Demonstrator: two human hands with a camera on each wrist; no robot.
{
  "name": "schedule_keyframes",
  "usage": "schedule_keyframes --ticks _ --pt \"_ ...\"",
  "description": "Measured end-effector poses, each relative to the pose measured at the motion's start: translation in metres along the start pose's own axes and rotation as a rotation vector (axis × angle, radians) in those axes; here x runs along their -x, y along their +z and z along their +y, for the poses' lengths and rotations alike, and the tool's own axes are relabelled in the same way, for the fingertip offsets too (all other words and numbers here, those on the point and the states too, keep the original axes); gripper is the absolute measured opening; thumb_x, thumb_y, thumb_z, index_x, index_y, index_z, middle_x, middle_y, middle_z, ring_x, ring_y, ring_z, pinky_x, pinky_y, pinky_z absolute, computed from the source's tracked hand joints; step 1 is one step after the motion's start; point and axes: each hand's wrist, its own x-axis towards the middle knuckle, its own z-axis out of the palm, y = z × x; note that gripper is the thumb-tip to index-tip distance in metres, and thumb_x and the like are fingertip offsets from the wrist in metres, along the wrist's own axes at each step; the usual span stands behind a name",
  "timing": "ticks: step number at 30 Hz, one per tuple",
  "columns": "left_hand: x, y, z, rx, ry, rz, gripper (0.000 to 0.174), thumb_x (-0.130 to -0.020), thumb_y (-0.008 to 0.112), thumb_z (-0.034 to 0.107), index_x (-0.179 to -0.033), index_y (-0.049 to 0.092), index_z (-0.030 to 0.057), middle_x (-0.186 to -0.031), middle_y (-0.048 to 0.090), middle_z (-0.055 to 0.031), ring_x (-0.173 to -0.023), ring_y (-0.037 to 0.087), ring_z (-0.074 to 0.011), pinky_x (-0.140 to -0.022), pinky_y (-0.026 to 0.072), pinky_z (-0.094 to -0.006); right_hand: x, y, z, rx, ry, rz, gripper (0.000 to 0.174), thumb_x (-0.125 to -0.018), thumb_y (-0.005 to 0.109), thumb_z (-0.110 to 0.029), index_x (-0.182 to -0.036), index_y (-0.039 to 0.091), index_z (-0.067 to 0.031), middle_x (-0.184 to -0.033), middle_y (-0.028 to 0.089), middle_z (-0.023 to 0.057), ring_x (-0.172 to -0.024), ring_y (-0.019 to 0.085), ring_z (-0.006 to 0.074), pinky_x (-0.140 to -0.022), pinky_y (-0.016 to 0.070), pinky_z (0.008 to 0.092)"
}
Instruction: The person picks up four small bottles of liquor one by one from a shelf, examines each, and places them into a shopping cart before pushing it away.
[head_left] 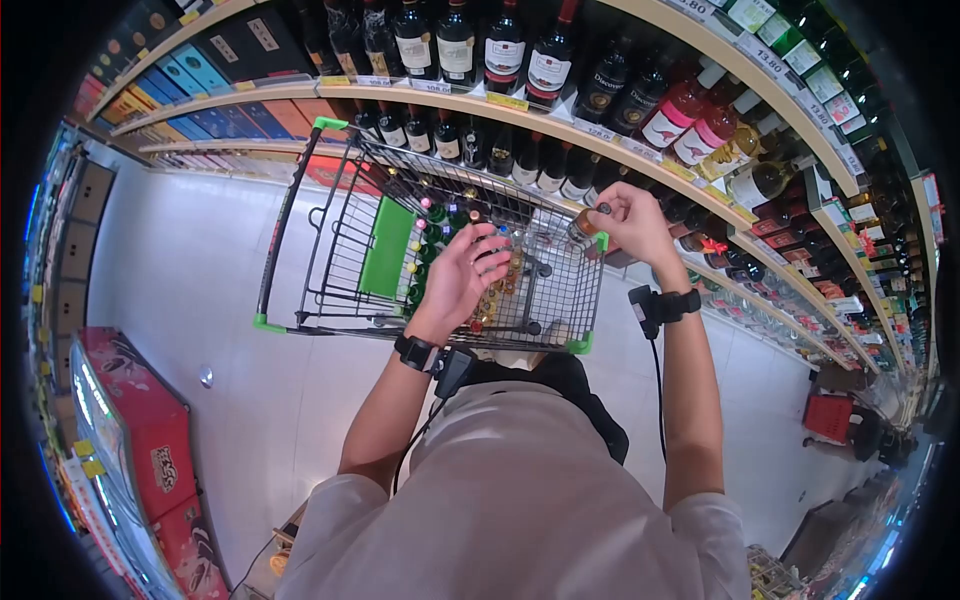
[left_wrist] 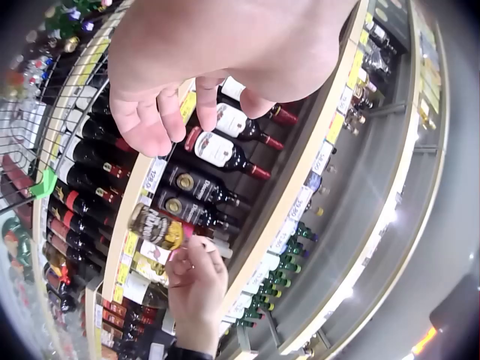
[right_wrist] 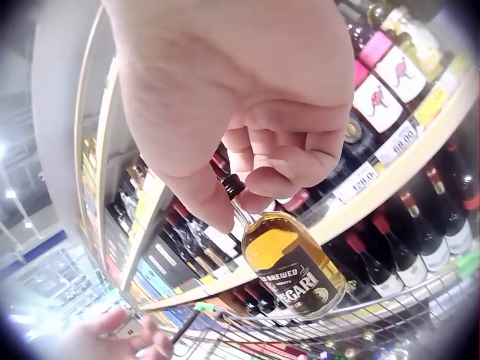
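Note:
My right hand point(head_left: 637, 222) pinches a small bottle by its dark cap and neck, above the right end of the shopping cart. The bottle point(right_wrist: 294, 264) has amber contents and a black label, and tilts with its base downward in the right wrist view. Over the cart, my left hand point(head_left: 462, 275) is held palm up with its fingers loosely spread and nothing in them. Below that hand, several bottles point(head_left: 414, 268) with green glass and coloured caps stand in the cart, partly hidden by it. Amber bottles point(head_left: 497, 305) stand beside them.
The wire cart point(head_left: 572, 300) has green corners and a green flap point(head_left: 385, 248). Shelves of wine bottles point(head_left: 503, 55) rise just beyond it, their front edges point(head_left: 460, 97) carrying price tags. A red display case point(head_left: 140, 420) stands to the left, and a red basket point(head_left: 828, 416) sits at the right.

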Motion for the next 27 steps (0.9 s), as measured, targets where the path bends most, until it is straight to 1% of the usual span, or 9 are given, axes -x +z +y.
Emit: schedule_keyframes --ticks 3,7,8,11,15,16,23,24,27 --pt "0.008 -0.019 0.000 0.068 0.005 0.066 0.035 -0.104 0.045 0.037 -0.117 0.054 0.0061 -0.109 0.064 -0.0107 -0.099 0.064 -0.0230 -0.086 0.0528 -0.0367 -0.012 0.032 0.057 -0.056 0.089 -0.077 0.020 -0.077 0.079 -0.013 -0.084 0.063 -0.0025 -0.065 0.060 0.0001 -0.058 0.054 0.0084 -0.054 0.0436 0.0253" --pt "0.016 -0.032 0.001 0.101 0.002 0.116 0.035 -0.104 0.046 0.038 -0.115 0.055 0.0069 -0.107 0.064 -0.0093 -0.096 0.065 -0.0216 -0.082 0.0524 -0.0354 -0.014 0.070 0.105 -0.015 0.015 -0.119 0.023 -0.073 0.079 -0.014 -0.085 0.064 -0.0021 -0.069 0.063 0.0042 -0.062 0.059 0.0118 -0.059 0.0481 0.0278" --pt "0.018 -0.033 0.001 0.105 0.002 0.130 0.035 -0.104 0.046 0.039 -0.115 0.055 0.0071 -0.107 0.064 -0.0093 -0.095 0.065 -0.0215 -0.082 0.0523 -0.0352 -0.012 0.075 0.115 0.064 0.071 -0.146 0.027 -0.071 0.080 -0.017 -0.086 0.065 -0.0004 -0.071 0.065 0.0086 -0.064 0.063 0.0175 -0.061 0.0505 0.0303" --pt "0.021 -0.042 -0.003 0.116 -0.002 0.171 0.035 -0.104 0.047 0.039 -0.114 0.056 0.0073 -0.107 0.064 -0.0087 -0.093 0.064 -0.0206 -0.080 0.0521 -0.0342 -0.007 0.102 0.152 0.125 0.097 -0.176 0.031 -0.070 0.081 -0.020 -0.087 0.066 0.0009 -0.074 0.068 0.0122 -0.067 0.066 0.0238 -0.064 0.0522 0.0335" --pt "0.026 -0.049 -0.007 0.108 -0.013 0.213 0.034 -0.104 0.047 0.039 -0.113 0.056 0.0070 -0.105 0.064 -0.0077 -0.092 0.064 -0.0193 -0.079 0.0523 -0.0328 0.007 0.131 0.169 0.139 0.273 -0.272 0.031 -0.072 0.080 -0.022 -0.089 0.067 0.0011 -0.079 0.068 0.0143 -0.073 0.067 0.0248 -0.067 0.0530 0.0349" --pt "0.027 -0.052 -0.009 0.112 -0.014 0.222 0.034 -0.104 0.047 0.038 -0.112 0.056 0.0070 -0.104 0.065 -0.0076 -0.092 0.064 -0.0193 -0.079 0.0524 -0.0328 0.009 0.140 0.175 0.149 0.317 -0.283 0.035 -0.070 0.081 -0.024 -0.091 0.069 0.0010 -0.083 0.070 0.0164 -0.079 0.069 0.0291 -0.073 0.0544 0.0369" --pt "0.038 -0.075 -0.020 0.136 -0.054 0.270 0.029 -0.104 0.046 0.034 -0.110 0.056 0.0067 -0.102 0.066 -0.0061 -0.091 0.065 -0.0188 -0.079 0.0524 -0.0328 0.020 0.212 0.225 0.216 0.341 -0.379 0.029 -0.073 0.077 -0.021 -0.093 0.067 -0.0022 -0.089 0.071 0.0180 -0.085 0.069 0.0330 -0.077 0.0543 0.0385" --pt "0.038 -0.081 -0.024 0.147 -0.062 0.270 0.029 -0.104 0.047 0.033 -0.111 0.056 0.0069 -0.103 0.066 -0.0069 -0.091 0.065 -0.0195 -0.080 0.0526 -0.0332 0.023 0.224 0.235 0.182 0.281 -0.352 0.028 -0.071 0.078 -0.020 -0.091 0.067 -0.0037 -0.085 0.069 0.0174 -0.083 0.068 0.0333 -0.074 0.0533 0.0414" --pt "0.039 -0.094 -0.031 0.155 -0.079 0.290 0.027 -0.104 0.048 0.031 -0.113 0.056 0.0074 -0.105 0.066 -0.0085 -0.093 0.065 -0.0207 -0.081 0.0529 -0.0340 0.030 0.254 0.253 0.209 0.321 -0.327 0.026 -0.071 0.077 -0.019 -0.091 0.067 -0.0051 -0.086 0.069 0.0171 -0.084 0.067 0.0358 -0.075 0.0531 0.0434"
